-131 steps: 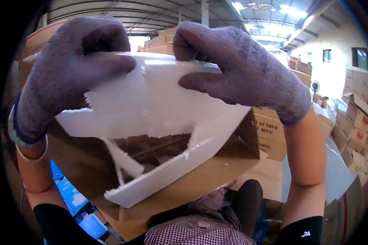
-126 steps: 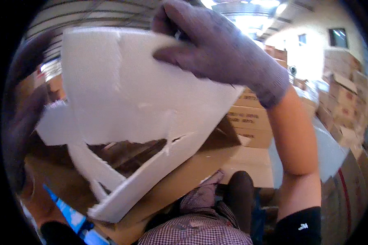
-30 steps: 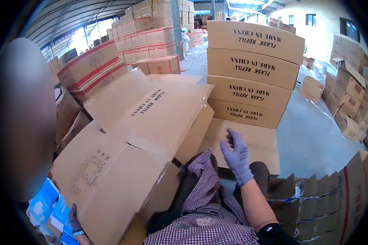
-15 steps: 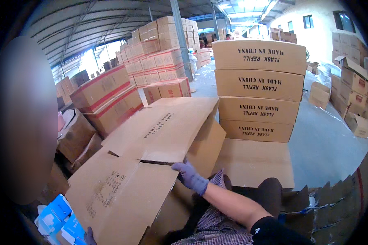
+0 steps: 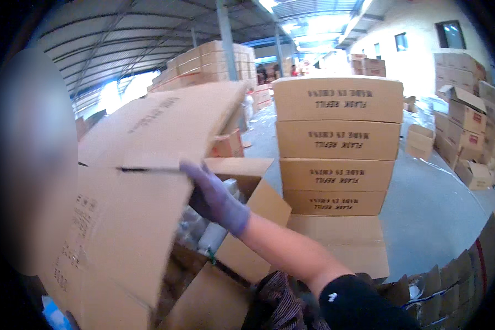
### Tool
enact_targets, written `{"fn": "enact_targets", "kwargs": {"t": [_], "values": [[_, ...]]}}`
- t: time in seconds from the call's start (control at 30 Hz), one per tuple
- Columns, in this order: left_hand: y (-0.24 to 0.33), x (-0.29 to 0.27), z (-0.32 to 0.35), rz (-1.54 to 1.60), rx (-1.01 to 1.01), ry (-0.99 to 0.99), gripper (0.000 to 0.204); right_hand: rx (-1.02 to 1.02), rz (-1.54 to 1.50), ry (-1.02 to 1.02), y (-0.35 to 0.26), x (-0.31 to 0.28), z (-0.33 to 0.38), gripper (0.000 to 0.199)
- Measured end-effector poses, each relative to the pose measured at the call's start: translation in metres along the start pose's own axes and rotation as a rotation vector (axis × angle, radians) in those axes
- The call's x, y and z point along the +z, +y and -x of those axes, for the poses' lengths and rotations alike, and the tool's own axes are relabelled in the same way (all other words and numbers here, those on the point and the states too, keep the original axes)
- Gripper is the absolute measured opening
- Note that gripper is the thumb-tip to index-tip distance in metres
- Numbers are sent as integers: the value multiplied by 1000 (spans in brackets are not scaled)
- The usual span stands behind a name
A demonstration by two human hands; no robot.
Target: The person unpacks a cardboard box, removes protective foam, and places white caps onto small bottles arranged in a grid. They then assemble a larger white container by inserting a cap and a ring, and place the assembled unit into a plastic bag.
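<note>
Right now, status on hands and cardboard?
Right hand holding cardboard sheet by its edge. Left hand mostly hidden, lower left. Sheet tilted, partly hiding open carton.

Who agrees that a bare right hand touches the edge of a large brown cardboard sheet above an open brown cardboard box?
The right hand isn't bare: the head view shows it in a purple glove, touching the large brown cardboard sheet above the open box.

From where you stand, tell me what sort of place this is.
Probably a warehouse: a stack of cartons stands ahead, more boxes line the right wall, and a metal roof spans overhead.
</note>
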State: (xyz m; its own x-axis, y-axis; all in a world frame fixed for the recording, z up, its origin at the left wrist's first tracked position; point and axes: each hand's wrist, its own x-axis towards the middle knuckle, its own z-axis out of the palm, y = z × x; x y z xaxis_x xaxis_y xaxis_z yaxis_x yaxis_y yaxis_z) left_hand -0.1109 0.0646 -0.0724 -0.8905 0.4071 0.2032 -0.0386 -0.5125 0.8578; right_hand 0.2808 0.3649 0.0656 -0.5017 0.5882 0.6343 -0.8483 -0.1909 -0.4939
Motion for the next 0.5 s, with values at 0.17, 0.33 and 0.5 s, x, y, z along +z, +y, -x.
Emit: {"fn": "enact_targets", "kwargs": {"t": [0.17,0.33,0.5], "values": [[-51,234,-99,340,110,-179,54,-506,367,67,-76,-77,-81,77],[-109,576,-156,587,-231,-761,58,-444,925,63,-146,-88,54,94],[-244,731,-10,0,-271,-1096,63,-350,1462,671,-279,-215,213,73]]}}
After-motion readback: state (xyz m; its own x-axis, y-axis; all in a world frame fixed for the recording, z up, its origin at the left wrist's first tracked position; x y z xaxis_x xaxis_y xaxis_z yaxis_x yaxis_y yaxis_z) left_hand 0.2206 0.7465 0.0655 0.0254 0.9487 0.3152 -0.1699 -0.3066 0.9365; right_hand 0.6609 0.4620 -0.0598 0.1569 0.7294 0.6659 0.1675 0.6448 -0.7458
